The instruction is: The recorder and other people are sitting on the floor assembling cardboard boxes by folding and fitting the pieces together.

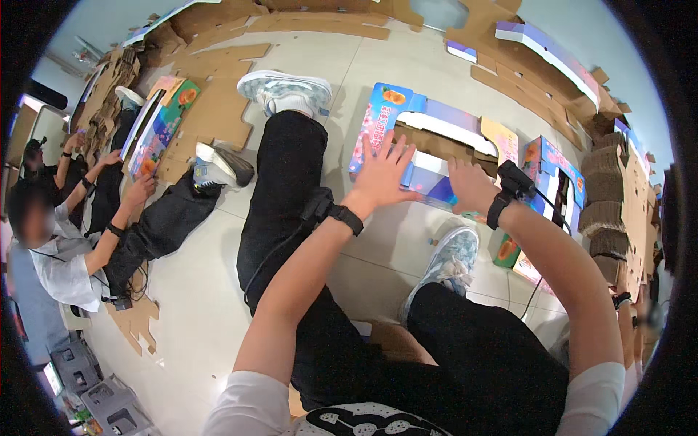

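Note:
A colourful printed cardboard box [435, 102], blue and pink with fruit pictures, lies on the floor in front of me. Its top has a long opening that shows the brown inside, edged by white flaps. My left hand [382, 174] rests on the box's left part, fingers spread and flat. Over the near edge bend the fingers of my right hand [474, 187], closed around the cardboard near the right end; the fingertips are partly hidden. Both wrists wear black bands, and a small black device with a cable sits by the right one.
More printed boxes [558, 168] stand just right of mine. Stacked brown cardboard [605, 196] lines the right side, and flat cardboard sheets [218, 87] lie on the tiled floor [190, 269]. At the left another person [65, 254] handles a similar box [171, 116]. Grey cases [113, 407] stand lower left.

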`<action>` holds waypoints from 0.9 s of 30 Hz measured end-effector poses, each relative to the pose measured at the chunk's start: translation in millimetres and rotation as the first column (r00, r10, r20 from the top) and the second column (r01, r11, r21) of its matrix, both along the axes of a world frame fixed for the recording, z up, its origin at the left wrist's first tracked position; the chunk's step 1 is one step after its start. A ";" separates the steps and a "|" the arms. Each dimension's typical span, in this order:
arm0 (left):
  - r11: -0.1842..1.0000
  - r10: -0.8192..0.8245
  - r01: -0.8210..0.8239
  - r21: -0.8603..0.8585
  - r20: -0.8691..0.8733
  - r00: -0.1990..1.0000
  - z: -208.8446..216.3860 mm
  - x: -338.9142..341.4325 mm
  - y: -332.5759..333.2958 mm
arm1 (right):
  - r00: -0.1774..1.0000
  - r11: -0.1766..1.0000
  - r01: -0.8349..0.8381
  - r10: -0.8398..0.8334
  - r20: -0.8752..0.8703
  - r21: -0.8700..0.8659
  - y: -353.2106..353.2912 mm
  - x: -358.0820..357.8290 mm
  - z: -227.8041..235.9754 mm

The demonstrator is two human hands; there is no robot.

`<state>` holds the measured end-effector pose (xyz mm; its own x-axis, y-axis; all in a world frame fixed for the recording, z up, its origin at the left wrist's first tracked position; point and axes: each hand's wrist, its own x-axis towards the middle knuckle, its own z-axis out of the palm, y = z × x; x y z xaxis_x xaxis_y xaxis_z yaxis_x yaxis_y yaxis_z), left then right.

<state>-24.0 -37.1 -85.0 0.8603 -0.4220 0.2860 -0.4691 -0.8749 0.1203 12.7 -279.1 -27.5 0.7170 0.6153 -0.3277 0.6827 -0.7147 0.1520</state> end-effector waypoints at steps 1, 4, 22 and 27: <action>1.000 -0.003 0.003 0.002 0.003 1.000 1.8 0.2 -1.2 | 1.000 0.999 0.010 -0.009 0.023 -0.039 -0.3 -0.4 -1.0; 0.999 0.007 -0.006 0.038 -0.011 1.000 5.7 0.4 -4.6 | 0.998 0.997 0.007 -0.002 0.059 -0.079 -0.1 -1.3 -2.3; 1.000 0.022 -0.021 0.008 -0.098 0.995 14.7 1.6 -8.9 | 0.995 0.995 -0.097 0.097 0.015 0.029 -24.1 5.1 5.2; 0.999 0.025 -0.027 -0.019 -0.062 0.998 12.8 2.1 -10.5 | 0.985 0.983 -0.115 0.132 -0.114 0.140 -36.6 16.1 10.6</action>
<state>-21.9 -47.6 -72.2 0.8873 -0.3939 0.2399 -0.4373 -0.8839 0.1661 28.8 -315.7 -16.8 0.5924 0.7403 -0.3179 0.7744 -0.6320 -0.0286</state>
